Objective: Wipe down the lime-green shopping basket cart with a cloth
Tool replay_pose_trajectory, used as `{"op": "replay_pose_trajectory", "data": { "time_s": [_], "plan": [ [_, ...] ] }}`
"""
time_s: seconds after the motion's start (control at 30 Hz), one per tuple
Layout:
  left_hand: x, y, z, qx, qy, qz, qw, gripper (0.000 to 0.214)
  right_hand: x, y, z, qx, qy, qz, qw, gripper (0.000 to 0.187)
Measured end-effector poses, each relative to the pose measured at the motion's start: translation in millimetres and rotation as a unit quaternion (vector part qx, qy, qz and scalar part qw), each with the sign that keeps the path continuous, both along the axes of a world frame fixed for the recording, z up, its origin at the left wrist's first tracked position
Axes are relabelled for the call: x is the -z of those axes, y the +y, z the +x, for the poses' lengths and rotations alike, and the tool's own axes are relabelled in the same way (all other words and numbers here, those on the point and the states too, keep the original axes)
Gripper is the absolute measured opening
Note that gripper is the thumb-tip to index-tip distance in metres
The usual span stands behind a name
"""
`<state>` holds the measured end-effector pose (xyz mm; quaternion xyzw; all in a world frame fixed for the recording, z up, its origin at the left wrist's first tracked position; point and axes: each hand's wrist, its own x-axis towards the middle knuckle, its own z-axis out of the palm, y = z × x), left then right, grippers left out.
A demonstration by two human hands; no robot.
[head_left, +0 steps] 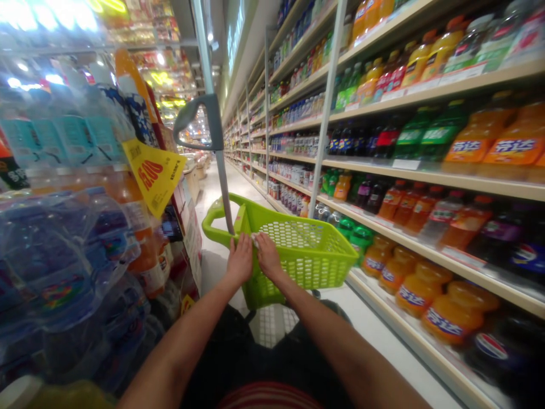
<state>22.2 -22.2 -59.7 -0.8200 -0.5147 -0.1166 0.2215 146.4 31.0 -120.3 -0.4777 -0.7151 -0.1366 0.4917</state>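
Note:
A lime-green shopping basket (317, 272) on wheels stands on the floor between my legs, angled toward the right. My left hand (240, 260) rests on its end near the foot of the pole, fingers stretched out over the rim. Just to the right, my right hand (268, 255) is closed at the rim, with a small whitish thing at its fingertips that I cannot make out. From the basket's end rises a grey pull-out pole (223, 193) with a dark grey loop grip (209, 122). The basket's visible inside shows only its perforated wall.
Shelves (374, 162) of bottled drinks line the right side, with large orange soda bottles (453, 309) at the bottom. Wrapped water bottles (46, 255) are stacked close on the left, beneath a yellow price sign (153, 176). A pale aisle floor (238, 179) runs ahead.

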Motion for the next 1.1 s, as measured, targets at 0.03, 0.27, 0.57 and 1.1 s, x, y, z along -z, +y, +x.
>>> {"op": "replay_pose_trajectory", "data": {
  "time_s": [0.03,0.27,0.57,1.1],
  "plan": [
    [0.1,-0.3,-0.6,0.002,-0.001,0.002,1.000,0.058,1.2,-0.2,3.3,0.001,-0.007,-0.001,1.000,0.050],
    [-1.7,-5.2,10.6,-0.002,-0.016,-0.006,1.000,0.060,14.0,0.8,39.8,0.038,-0.033,-0.015,0.999,0.050],
    [-19.0,-6.4,6.5,0.067,-0.044,-0.012,0.997,0.058,1.9,7.4,64.3,0.074,-0.021,-0.071,0.995,0.052],
    [-39.8,14.8,-38.7,-0.073,-0.085,-0.032,0.993,0.073,-24.7,12.6,5.9,-0.022,0.054,-0.008,0.998,0.051]
  ]
}}
